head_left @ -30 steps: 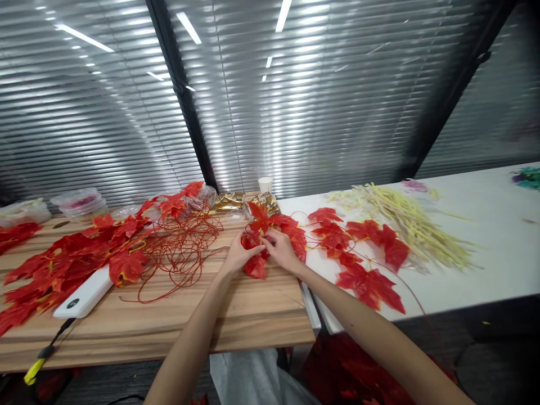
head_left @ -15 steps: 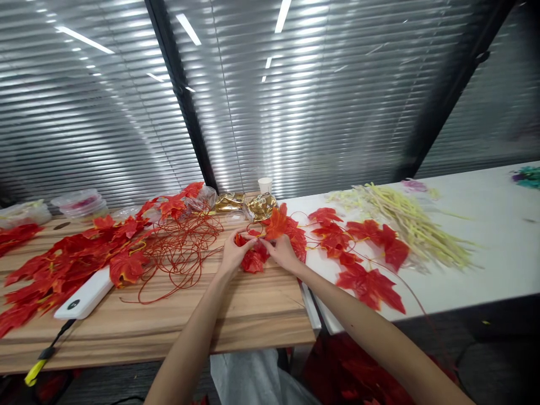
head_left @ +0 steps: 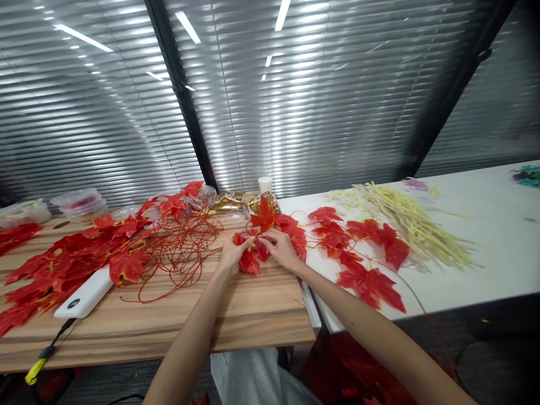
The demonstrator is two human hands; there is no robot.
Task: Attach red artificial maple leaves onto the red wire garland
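Observation:
Over the wooden table, my left hand (head_left: pixel 231 254) pinches red artificial maple leaves (head_left: pixel 250 262) near their yellow stems. My right hand (head_left: pixel 282 247) is close beside it, thumb and fingers pressed together at the same stems; exactly what lies between its fingertips is too small to make out. One orange-red leaf (head_left: pixel 264 214) stands up above the fingers. From the bunch, a red cord with more maple leaves (head_left: pixel 371 284) runs right onto the white table. To the left of my hands lies a loose tangle of red cord (head_left: pixel 181 247).
A heap of red leaves (head_left: pixel 76 253) and a white power bank (head_left: pixel 84 293) with a cable lie left. Behind are gold packets (head_left: pixel 230 201), a paper cup (head_left: pixel 265 184) and plastic tubs (head_left: pixel 80 202). Pale yellow stems (head_left: pixel 409 222) lie on the white table (head_left: pixel 502 253). A gap separates the tables.
The orange-red leaf above my hands has swung left and more upright. My right hand's fingers have lifted and shifted slightly at the stems. The surrounding things have stayed put.

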